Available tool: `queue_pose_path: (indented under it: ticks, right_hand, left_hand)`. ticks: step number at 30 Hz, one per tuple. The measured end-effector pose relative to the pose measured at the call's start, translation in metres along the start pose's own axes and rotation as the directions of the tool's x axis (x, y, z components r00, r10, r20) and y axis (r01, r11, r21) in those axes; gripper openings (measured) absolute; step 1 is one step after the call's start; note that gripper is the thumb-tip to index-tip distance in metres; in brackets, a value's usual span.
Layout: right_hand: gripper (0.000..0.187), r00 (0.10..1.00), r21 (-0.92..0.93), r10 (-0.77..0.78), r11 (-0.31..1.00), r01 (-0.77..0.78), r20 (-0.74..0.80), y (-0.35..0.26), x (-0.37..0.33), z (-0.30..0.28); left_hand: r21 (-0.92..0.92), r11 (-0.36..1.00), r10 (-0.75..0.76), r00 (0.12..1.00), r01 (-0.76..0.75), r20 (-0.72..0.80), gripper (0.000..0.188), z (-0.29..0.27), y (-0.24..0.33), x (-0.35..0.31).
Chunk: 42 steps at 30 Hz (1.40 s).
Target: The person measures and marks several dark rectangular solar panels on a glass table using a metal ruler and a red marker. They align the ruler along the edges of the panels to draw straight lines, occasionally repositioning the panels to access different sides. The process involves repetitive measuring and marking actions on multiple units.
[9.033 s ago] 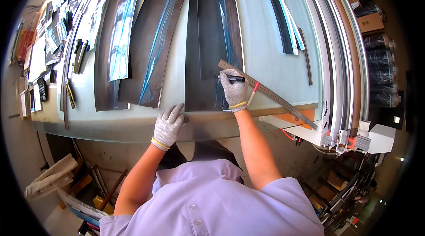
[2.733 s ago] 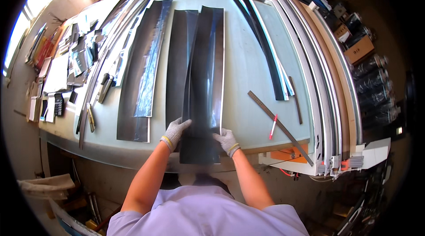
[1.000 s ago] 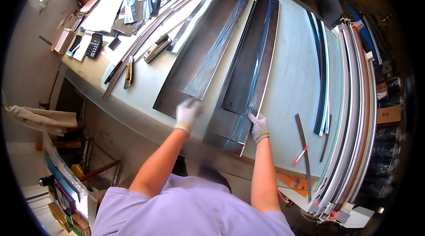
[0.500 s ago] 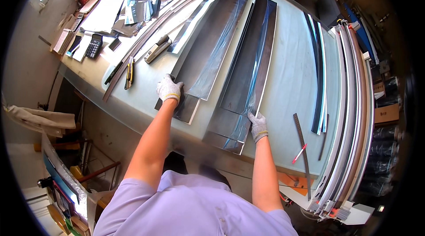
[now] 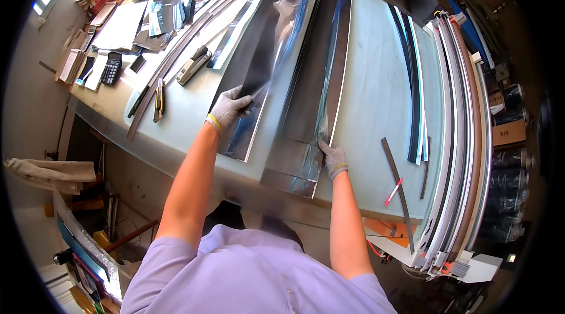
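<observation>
Left of the strip stack (image 5: pixel 307 90), the left hand (image 5: pixel 231 108) has its grip clamped on a raised dark sheet (image 5: pixel 254 55); the right hand (image 5: pixel 333 159) touches the stack's edge (pinching or not, I cannot tell). Lifting evenly should limit creasing.

The left hand in a grey knitted glove (image 5: pixel 229 107) now lifts the near end of a long, dark, shiny sheet (image 5: pixel 254 49), so it is not flat anymore but bends up. More of the dark, blue-striped sheet (image 5: pixel 242 139) underneath shows now.
</observation>
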State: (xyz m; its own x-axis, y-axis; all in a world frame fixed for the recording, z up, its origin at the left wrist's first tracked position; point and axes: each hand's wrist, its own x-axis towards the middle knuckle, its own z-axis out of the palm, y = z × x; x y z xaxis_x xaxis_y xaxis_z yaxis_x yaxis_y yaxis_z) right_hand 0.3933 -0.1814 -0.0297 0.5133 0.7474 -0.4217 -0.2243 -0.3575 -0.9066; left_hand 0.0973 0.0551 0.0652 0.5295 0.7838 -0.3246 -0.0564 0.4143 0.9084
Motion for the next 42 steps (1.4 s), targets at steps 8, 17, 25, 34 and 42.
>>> queue_pose_path:
  ticks: [8,17,25,34,42]
  right_hand:
    - [0.035,0.999,-0.041,0.038,0.998,-0.037,0.035,0.010,0.013,-0.002]
    - [0.037,0.999,-0.020,-0.031,0.999,0.031,0.033,0.022,0.018,-0.002]
    - [0.023,0.982,-0.066,-0.173,0.984,0.168,-0.070,0.054,0.035,-0.004]
    - [0.021,0.998,0.035,-0.065,0.997,0.065,0.020,0.015,0.012,0.006]
    - [0.026,0.985,0.015,-0.173,0.985,0.173,0.007,0.016,0.016,0.008]
  left_hand:
    - [0.463,0.886,0.036,0.999,-0.032,0.000,0.031,0.076,-0.032,0.008]
    - [0.256,0.954,-0.140,0.987,0.156,-0.079,0.062,0.083,-0.054,0.007]
    - [0.549,0.829,-0.014,0.978,-0.104,0.206,0.052,0.107,-0.062,0.040]
    - [0.312,0.937,-0.103,0.978,0.156,-0.179,0.071,0.115,-0.076,0.054]
    - [0.592,0.806,0.265,0.887,0.011,-0.378,0.032,0.077,-0.094,0.074]
